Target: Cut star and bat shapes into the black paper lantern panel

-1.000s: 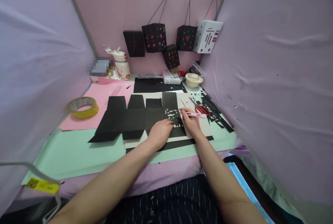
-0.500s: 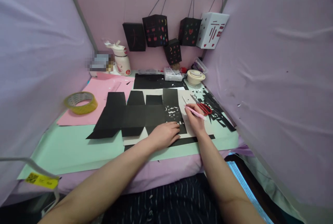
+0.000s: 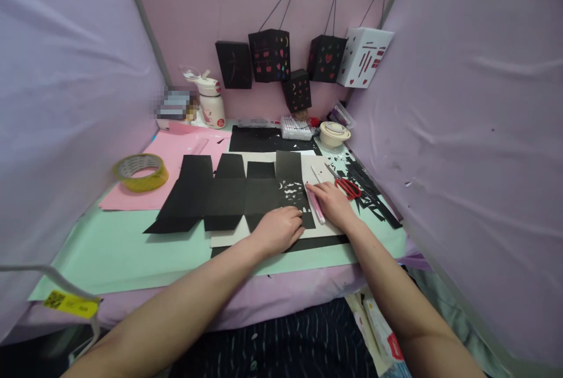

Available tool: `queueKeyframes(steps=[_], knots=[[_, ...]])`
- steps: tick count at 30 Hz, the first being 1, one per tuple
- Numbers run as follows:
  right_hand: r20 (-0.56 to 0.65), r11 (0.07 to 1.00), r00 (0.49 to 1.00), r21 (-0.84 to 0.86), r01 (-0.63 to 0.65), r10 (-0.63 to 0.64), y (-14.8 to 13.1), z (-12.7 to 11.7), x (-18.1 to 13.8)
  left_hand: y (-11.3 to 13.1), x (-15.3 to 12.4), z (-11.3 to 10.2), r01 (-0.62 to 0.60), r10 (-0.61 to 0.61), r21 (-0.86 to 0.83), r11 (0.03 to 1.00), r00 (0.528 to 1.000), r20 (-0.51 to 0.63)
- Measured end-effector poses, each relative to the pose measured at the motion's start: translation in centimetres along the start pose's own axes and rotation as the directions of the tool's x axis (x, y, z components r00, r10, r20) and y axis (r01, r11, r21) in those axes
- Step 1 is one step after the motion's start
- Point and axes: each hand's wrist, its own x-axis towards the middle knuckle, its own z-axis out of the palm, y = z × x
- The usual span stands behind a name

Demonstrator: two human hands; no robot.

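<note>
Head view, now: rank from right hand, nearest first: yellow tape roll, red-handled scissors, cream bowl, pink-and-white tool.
1. Pink-and-white tool: at the right hand's fingers, left side.
2. Red-handled scissors: just to its right.
3. Cream bowl: beyond, toward the back.
4. Yellow tape roll: far left.

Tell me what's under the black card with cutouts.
Beneath the card, white board shows at the right and lower edges; something pale shows through the cutouts. Pink paper and green mat emerge at left. Whatever its solid panels cover can't be seen.
</note>
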Motion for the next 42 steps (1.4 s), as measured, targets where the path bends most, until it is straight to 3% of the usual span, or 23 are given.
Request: queueKeyframes(steps=[4,9,12,18,21,24,32,35,38,40,42], knots=[[-0.107,0.982,0.977,-0.020,-0.187,0.184,0.9,-0.8,1.4,0.0,-0.1,0.2,0.019,-0.019,-0.023,1.000,1.000,-0.011],[0.014,0.907,0.913,-0.128,-0.402,0.407,2.1,-0.3,4.4,0.1,-0.2,0.3,0.018,-0.018,-0.028,0.999,1.000,-0.012],[0.057,0.905,0.907,-0.115,-0.409,0.417,1.8,0.1,5.2,0.2,-0.2,0.3,0.004,-0.005,-0.025,1.000,1.000,-0.028],[-0.119,0.907,0.899,0.066,-0.416,0.422,-0.6,-2.2,1.7,0.4,-0.2,0.5,0.009,-0.009,0.014,1.000,0.999,-0.043],[-0.066,0.930,0.929,0.092,-0.357,0.364,-2.5,-3.0,-1.0,0.6,-0.2,0.7,0.041,-0.039,0.049,0.998,0.998,-0.044],[0.021,0.927,0.927,0.005,-0.374,0.374,-4.1,-2.3,-2.6,0.8,-0.2,0.9,0.056,-0.053,0.069,0.996,0.998,-0.042],[0.037,0.866,0.866,-0.032,-0.498,0.499,-2.6,-0.4,0.6,0.7,-0.2,0.7,0.077,-0.075,0.074,0.994,0.997,-0.026],[0.040,0.840,0.842,0.054,-0.540,0.539,-1.4,-0.6,1.7,0.7,-0.1,0.5,0.084,-0.082,0.072,0.994,0.996,-0.020],[-0.097,0.826,0.832,0.227,-0.515,0.546,-0.5,-1.1,1.6,0.8,-0.1,0.2,0.104,-0.105,0.091,0.990,0.995,-0.004],[-0.210,0.818,0.831,0.412,-0.402,0.514,-0.3,-1.6,1.3,1.0,-0.1,-0.2,0.130,-0.132,0.122,0.984,0.991,0.010],[-0.241,0.736,0.847,0.637,-0.230,0.473,-0.3,-2.1,0.9,1.3,-0.2,-0.6,0.154,-0.160,0.156,0.976,0.987,0.024]])
